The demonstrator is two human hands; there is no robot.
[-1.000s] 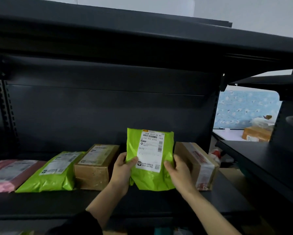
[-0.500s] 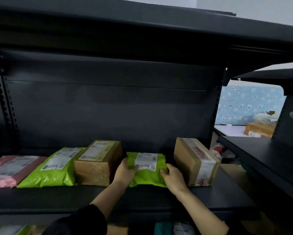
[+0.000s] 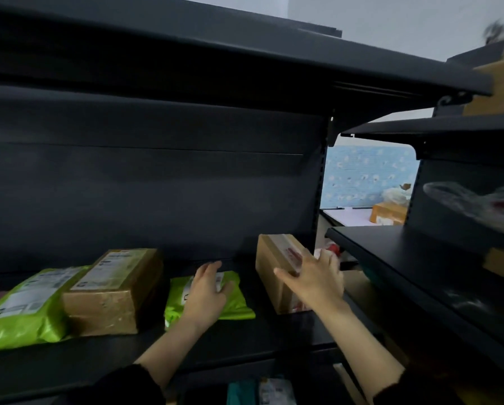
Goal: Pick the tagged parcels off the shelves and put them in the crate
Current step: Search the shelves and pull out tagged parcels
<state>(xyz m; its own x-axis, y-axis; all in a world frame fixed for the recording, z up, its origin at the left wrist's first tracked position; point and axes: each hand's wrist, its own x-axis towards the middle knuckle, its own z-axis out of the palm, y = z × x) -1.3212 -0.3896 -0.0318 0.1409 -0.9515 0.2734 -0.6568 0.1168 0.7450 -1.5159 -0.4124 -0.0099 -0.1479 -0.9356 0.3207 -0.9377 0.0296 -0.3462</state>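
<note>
A black metal shelf point(image 3: 244, 340) with a dark back panel carries the parcels; beyond its right end a pale blue patterned wall point(image 3: 364, 173) shows. The left hand point(image 3: 205, 296) lies flat, fingers loosely spread, on a small lime-green plastic mailer point(image 3: 236, 302) at mid-shelf. The right hand point(image 3: 315, 279), fingers splayed wide and holding nothing, is at the front of a brown cardboard box point(image 3: 269, 264) near the shelf's right end. Toward the left edge sit a taped brown carton point(image 3: 113, 296) and a larger green mailer bag point(image 3: 23, 311).
</note>
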